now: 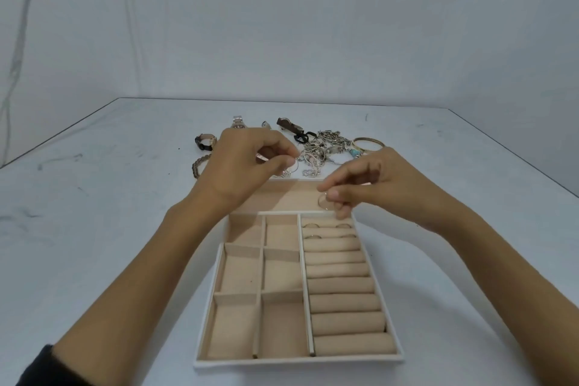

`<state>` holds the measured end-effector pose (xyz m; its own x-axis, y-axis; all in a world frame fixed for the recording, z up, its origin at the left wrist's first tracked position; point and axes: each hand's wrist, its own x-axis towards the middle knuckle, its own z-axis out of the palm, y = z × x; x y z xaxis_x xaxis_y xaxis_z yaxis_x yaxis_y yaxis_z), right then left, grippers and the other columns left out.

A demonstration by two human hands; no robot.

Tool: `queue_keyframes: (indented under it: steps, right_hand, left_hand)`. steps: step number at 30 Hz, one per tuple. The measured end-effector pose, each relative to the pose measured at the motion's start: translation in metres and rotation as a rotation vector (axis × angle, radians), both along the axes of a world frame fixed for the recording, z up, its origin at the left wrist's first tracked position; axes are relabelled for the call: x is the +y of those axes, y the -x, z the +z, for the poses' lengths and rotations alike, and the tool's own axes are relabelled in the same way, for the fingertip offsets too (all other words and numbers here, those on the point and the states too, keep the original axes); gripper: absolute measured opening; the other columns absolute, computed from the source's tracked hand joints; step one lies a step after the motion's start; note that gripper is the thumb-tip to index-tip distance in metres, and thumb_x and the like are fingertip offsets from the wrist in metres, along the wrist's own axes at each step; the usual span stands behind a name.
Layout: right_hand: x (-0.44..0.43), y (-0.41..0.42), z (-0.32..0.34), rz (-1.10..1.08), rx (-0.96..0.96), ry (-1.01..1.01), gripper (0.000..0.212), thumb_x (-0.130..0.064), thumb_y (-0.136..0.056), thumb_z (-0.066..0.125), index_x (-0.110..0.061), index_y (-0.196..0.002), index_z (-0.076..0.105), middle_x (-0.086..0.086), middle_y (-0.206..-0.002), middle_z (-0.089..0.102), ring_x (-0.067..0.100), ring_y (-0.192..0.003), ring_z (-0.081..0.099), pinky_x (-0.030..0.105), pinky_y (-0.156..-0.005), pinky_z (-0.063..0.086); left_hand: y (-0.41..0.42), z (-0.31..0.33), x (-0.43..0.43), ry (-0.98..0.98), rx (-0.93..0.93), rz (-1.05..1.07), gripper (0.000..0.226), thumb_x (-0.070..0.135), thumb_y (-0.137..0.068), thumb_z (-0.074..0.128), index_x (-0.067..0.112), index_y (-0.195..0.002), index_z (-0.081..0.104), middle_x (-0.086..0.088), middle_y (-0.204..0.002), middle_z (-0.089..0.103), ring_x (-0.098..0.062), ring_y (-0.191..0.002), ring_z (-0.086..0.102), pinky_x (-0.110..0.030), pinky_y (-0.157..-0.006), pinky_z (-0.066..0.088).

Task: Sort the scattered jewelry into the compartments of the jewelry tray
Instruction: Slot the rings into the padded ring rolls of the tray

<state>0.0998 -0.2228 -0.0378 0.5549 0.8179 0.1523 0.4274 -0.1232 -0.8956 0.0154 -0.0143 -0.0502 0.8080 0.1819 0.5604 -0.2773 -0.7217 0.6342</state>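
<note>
While four rings [310, 225] sit slotted — the right hand [369, 185] pinches one ring [324, 201].

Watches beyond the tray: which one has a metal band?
The middle watch, with its silver link bracelet. The left watch has a dark strap, and the right watch has a brown strap.

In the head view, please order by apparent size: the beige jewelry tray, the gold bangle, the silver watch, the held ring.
1. Beige velvet jewelry tray
2. Gold round bangle
3. Silver metal watch and thin ring pinched by the right hand: look alike; the ring is nearer, so unranked.
</note>
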Motion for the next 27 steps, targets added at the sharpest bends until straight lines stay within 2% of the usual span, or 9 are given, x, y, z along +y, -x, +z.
queue_keyframes:
  steps: [3, 6, 8, 11, 15, 22, 27]
  right_hand:
    - [-0.019, 0.005, 0.003, 0.064, -0.080, 0.066, 0.011, -0.004, -0.081, 0.071, -0.005, -0.091, 0.076, 0.015, -0.073, 0.072, 0.021, -0.061, 0.065, 0.021, -0.059, 0.050]
    - [-0.029, 0.010, 0.001, 0.105, -0.131, 0.113, 0.010, -0.007, -0.080, 0.073, -0.011, -0.088, 0.077, 0.005, -0.077, 0.074, 0.014, -0.063, 0.061, 0.020, -0.058, 0.046]
    - [-0.031, 0.010, -0.001, 0.121, -0.158, 0.153, 0.010, -0.008, -0.081, 0.073, -0.012, -0.089, 0.077, 0.003, -0.080, 0.074, 0.020, -0.067, 0.062, 0.027, -0.064, 0.050]
    - [-0.033, 0.011, -0.003, 0.116, -0.175, 0.192, 0.009, -0.012, -0.081, 0.074, -0.016, -0.088, 0.078, -0.001, -0.082, 0.074, 0.029, -0.077, 0.063, 0.036, -0.067, 0.047]
    - [-0.033, 0.013, -0.002, 0.129, -0.203, 0.204, 0.007, -0.016, -0.077, 0.078, -0.020, -0.083, 0.078, -0.003, -0.083, 0.073, 0.025, -0.078, 0.061, 0.029, -0.063, 0.041]
    - [-0.033, 0.013, -0.006, 0.169, -0.197, 0.208, 0.009, -0.014, -0.075, 0.079, -0.019, -0.082, 0.079, 0.002, -0.083, 0.070, 0.023, -0.074, 0.059, 0.024, -0.061, 0.041]
    - [-0.031, 0.014, -0.006, 0.180, -0.203, 0.231, 0.013, -0.011, -0.079, 0.076, -0.021, -0.086, 0.078, 0.000, -0.081, 0.068, 0.020, -0.073, 0.059, 0.028, -0.066, 0.045]
  left_hand:
    - [0.007, -0.005, -0.001, -0.022, -0.018, 0.006, 0.013, 0.004, -0.080, 0.074, 0.013, -0.089, 0.075, 0.013, -0.078, 0.070, -0.001, -0.070, 0.065, -0.017, -0.070, 0.053]
    - [0.010, -0.007, 0.000, -0.031, -0.044, 0.038, 0.012, 0.004, -0.082, 0.072, 0.013, -0.091, 0.076, 0.010, -0.080, 0.070, -0.002, -0.071, 0.064, -0.024, -0.073, 0.056]
    - [0.010, -0.007, 0.001, -0.027, -0.053, 0.065, 0.012, 0.005, -0.083, 0.072, 0.013, -0.091, 0.075, 0.008, -0.081, 0.070, -0.003, -0.072, 0.064, -0.026, -0.074, 0.057]
    - [0.011, -0.009, 0.000, -0.038, -0.049, 0.078, 0.012, 0.006, -0.083, 0.071, 0.015, -0.091, 0.075, 0.006, -0.082, 0.071, -0.005, -0.075, 0.065, -0.025, -0.074, 0.056]
    - [0.010, -0.011, 0.000, -0.063, -0.044, 0.077, 0.012, 0.007, -0.083, 0.072, 0.014, -0.092, 0.075, 0.004, -0.083, 0.072, -0.007, -0.076, 0.065, -0.026, -0.074, 0.056]
    - [0.009, -0.012, 0.001, -0.113, -0.046, 0.080, 0.013, 0.007, -0.083, 0.072, 0.013, -0.093, 0.076, 0.002, -0.083, 0.073, -0.008, -0.076, 0.066, -0.026, -0.074, 0.055]
    - [0.008, -0.013, 0.001, -0.154, -0.034, 0.084, 0.012, 0.007, -0.082, 0.073, 0.012, -0.093, 0.076, 0.001, -0.083, 0.073, -0.007, -0.076, 0.065, -0.025, -0.073, 0.054]
